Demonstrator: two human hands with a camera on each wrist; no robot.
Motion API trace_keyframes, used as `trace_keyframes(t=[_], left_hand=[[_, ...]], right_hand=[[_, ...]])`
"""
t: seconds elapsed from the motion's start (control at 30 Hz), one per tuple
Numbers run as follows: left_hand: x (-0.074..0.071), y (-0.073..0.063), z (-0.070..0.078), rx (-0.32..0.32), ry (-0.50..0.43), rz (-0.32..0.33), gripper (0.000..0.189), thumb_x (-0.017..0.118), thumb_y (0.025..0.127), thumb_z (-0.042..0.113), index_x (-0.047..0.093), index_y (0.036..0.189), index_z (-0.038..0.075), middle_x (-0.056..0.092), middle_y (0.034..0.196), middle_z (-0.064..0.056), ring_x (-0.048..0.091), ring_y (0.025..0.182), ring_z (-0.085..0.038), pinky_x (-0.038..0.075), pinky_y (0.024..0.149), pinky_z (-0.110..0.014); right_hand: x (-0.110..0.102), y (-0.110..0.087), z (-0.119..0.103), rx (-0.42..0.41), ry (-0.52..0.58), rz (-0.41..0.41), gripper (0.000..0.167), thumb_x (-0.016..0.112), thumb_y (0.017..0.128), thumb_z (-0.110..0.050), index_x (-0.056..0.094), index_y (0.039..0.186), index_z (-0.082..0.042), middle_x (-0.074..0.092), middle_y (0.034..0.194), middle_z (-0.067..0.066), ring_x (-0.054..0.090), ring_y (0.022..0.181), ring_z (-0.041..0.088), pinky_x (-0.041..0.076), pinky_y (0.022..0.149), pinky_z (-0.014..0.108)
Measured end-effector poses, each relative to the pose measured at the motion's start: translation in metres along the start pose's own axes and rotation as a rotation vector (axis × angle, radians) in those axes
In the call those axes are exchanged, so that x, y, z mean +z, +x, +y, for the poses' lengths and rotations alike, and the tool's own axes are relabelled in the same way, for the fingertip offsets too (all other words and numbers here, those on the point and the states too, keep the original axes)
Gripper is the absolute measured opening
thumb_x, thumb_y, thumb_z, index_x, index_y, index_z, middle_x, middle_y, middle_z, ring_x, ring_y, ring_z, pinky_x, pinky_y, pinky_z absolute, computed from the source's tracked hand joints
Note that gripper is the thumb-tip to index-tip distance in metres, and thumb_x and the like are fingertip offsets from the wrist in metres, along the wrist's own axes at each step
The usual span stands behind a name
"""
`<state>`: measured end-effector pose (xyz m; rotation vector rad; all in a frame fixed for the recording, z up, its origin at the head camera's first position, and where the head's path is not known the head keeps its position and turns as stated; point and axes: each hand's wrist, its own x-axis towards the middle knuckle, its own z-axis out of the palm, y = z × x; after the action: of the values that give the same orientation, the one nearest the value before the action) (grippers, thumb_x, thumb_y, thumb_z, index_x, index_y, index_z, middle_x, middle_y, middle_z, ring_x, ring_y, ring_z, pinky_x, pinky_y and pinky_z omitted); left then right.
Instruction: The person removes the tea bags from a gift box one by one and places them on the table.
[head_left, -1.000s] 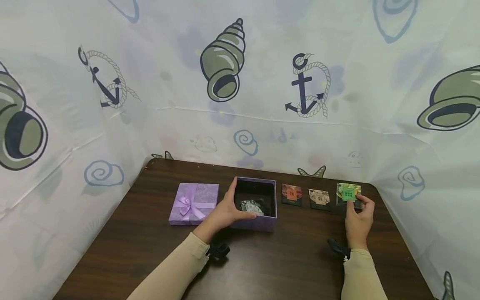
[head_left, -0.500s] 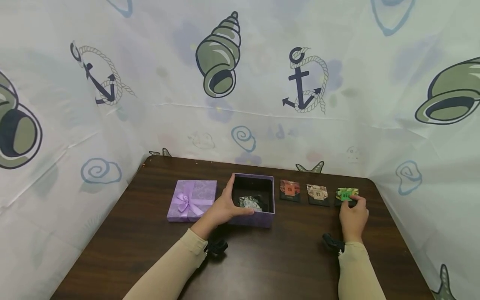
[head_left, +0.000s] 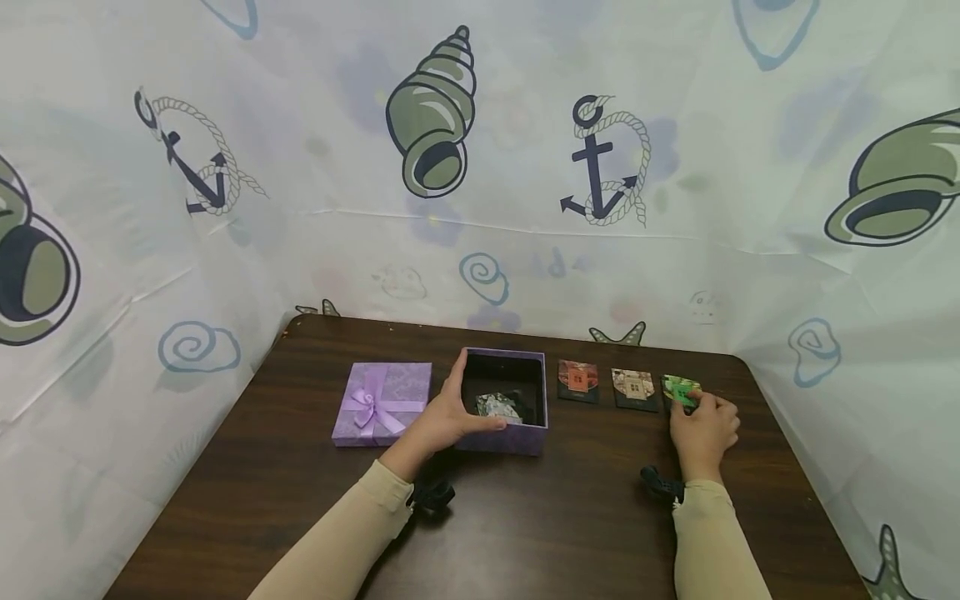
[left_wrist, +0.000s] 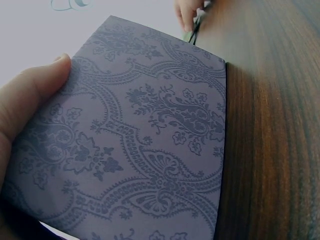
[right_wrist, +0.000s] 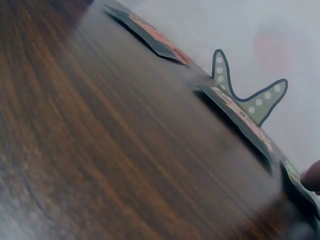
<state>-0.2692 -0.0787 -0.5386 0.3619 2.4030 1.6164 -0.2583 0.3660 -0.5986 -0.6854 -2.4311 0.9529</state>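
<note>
- The green packet (head_left: 678, 387) has been shifted left, just beside the beige packet (head_left: 634, 389).
- It is touched by the bent fingers of the right hand (head_left: 703, 429); whether it is pinched cannot be told.
- The purple box (head_left: 498, 442) is gripped by the widely spread left hand (head_left: 442, 417).
- Counted on the surface (head_left: 570, 525): three packets, one box, one ribboned lid (head_left: 401, 387).

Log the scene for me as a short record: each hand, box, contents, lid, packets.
Left hand: grips the box at its near-left corner
Right hand: fingertips on the green packet; pinch unclear
Box: purple, open, upright
Contents: a silvery item, kind unclear
Lid: off, left of the box in the head view, bow up
Packets: red, beige, green, in a row right of the box
</note>
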Motion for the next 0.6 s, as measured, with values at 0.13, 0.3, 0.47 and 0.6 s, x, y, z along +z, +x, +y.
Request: trace_keyframes(t=[0.13, 0.3, 0.47, 0.6], left_hand=[[-0.0002, -0.0002, -0.0010, 0.003, 0.001, -0.004, 0.147, 0.101, 0.076, 0.047, -0.006, 0.176, 0.039, 0.004, 0.186, -0.007, 0.021, 0.167, -0.046, 0.025, 0.130, -0.071], [-0.0004, -0.0004, 0.0003, 0.006, 0.001, -0.006, 0.147, 0.101, 0.076, 0.046, -0.007, 0.175, 0.040, 0.003, 0.186, -0.006, 0.020, 0.168, -0.045, 0.025, 0.130, -0.070], [0.0001, 0.0002, -0.0004, 0.003, -0.004, -0.005, 0.147, 0.101, 0.076, 0.046, -0.007, 0.175, 0.042, 0.003, 0.186, -0.006, 0.020, 0.168, -0.045, 0.024, 0.131, -0.070], [0.0007, 0.0012, -0.0008, 0.007, -0.007, -0.002, 0.147, 0.101, 0.076, 0.045, -0.006, 0.176, 0.036, 0.003, 0.186, -0.007, 0.019, 0.168, -0.046, 0.024, 0.131, -0.070]], right_hand=[[0.0009, -0.0002, -0.0008, -0.015, -0.035, -0.054, 0.043, 0.067, 0.108, -0.023, 0.065, 0.142, 0.003, 0.042, 0.152, 0.037, 0.033, 0.143, 0.059, 0.019, 0.111, 0.076], [0.0008, -0.0002, -0.0014, -0.002, -0.043, -0.080, 0.044, 0.066, 0.109, -0.025, 0.064, 0.144, 0.002, 0.043, 0.153, 0.036, 0.035, 0.144, 0.059, 0.018, 0.112, 0.076], [0.0001, -0.0001, -0.0011, 0.010, -0.029, -0.087, 0.050, 0.067, 0.108, -0.026, 0.059, 0.149, 0.003, 0.040, 0.157, 0.036, 0.032, 0.147, 0.059, 0.016, 0.115, 0.075], [-0.0010, 0.0004, -0.0008, 0.010, -0.020, -0.094, 0.052, 0.066, 0.108, -0.024, 0.056, 0.152, 0.003, 0.038, 0.159, 0.036, 0.031, 0.148, 0.059, 0.015, 0.116, 0.075]])
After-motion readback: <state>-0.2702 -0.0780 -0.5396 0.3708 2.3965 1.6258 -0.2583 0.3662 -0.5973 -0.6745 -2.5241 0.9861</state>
